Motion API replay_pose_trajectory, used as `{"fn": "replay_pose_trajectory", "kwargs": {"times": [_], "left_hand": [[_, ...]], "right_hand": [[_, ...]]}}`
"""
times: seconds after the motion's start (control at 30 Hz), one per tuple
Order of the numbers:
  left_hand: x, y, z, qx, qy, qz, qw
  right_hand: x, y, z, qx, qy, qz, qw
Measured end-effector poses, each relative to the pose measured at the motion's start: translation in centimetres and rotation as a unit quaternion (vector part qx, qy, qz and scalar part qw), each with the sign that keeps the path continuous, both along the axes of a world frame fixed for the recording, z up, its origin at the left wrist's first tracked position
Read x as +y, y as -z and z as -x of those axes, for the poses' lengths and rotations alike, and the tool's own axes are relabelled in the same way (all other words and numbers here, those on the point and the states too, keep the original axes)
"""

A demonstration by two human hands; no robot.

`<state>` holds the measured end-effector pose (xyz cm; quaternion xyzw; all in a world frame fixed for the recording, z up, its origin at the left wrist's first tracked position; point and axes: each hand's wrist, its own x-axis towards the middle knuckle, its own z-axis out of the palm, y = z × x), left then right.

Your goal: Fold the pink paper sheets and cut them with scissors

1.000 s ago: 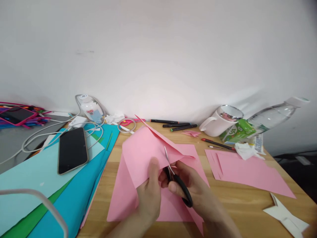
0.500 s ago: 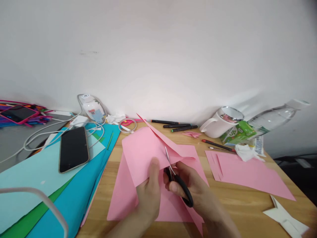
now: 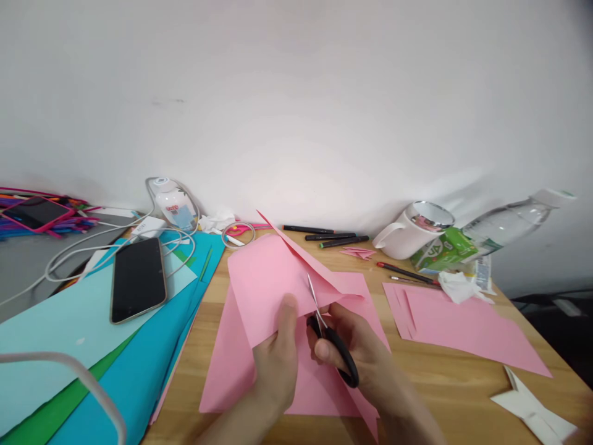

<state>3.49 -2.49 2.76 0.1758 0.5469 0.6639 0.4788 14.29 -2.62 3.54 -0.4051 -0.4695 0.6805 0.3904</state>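
My left hand (image 3: 278, 355) pinches the lower edge of a raised, curled pink sheet (image 3: 264, 278), thumb on top. Black-handled scissors (image 3: 340, 352) are in my right hand (image 3: 359, 346), with fingers through the handles. Their blades point up and away over the raised sheet, close to its lower right edge. A narrow pink flap stands up from the sheet towards the back. Beneath both hands, another pink sheet (image 3: 222, 377) lies flat on the wooden table (image 3: 426, 402). My palms and some fingertips are hidden.
A phone (image 3: 139, 278) lies on blue and green paper (image 3: 41, 334) at left, among white cables. Markers (image 3: 328, 236) lie near the wall. At right are a mug (image 3: 407, 232), a green packet (image 3: 447, 247), a clear bottle (image 3: 504, 222), pink paper (image 3: 472, 327) and a folded white piece (image 3: 532, 408).
The hands, scissors and raised sheet have shifted very slightly left. Both hands keep the same hold, and the view has moved a little.
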Motion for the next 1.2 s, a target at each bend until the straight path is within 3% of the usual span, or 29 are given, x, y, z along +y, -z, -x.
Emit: {"fn": "replay_pose_trajectory", "kwargs": {"times": [0.33, 0.87, 1.1, 1.2], "left_hand": [[-0.1, 0.7, 0.3, 0.031, 0.014, -0.019, 0.999], [0.1, 0.6, 0.4, 0.021, 0.036, -0.013, 0.999], [0.2, 0.6, 0.8, -0.016, 0.063, -0.052, 0.997], [0.7, 0.1, 1.2, -0.071, 0.057, -0.075, 0.993]], "right_hand": [[-0.1, 0.1, 0.2, -0.001, 0.009, 0.026, 1.000], [-0.1, 0.2, 0.2, -0.022, 0.024, 0.038, 0.999], [0.1, 0.9, 0.4, -0.035, 0.076, -0.037, 0.996], [0.3, 0.8, 0.6, -0.024, 0.067, -0.045, 0.996]]}}
